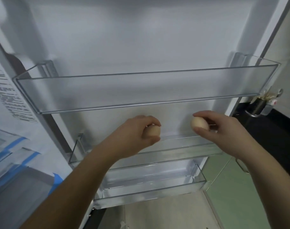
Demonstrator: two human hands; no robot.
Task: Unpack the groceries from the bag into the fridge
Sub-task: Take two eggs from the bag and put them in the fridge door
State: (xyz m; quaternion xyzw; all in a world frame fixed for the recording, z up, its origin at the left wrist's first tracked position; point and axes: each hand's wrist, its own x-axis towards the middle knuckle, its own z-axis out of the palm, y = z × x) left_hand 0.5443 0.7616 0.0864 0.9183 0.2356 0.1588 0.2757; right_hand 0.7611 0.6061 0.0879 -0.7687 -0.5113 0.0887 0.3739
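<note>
Head view: hands (179, 129) hold 2 eggs (199, 123).

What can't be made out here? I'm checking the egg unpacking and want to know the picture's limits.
Head view only:
- Left egg: mostly covered by the left hand.
- Right egg: far side hidden by the right hand.
- Label on the fridge wall: print too blurred to read.
- Grocery bag: outside the frame.
- Jar on the counter: contents too small to tell.
</note>
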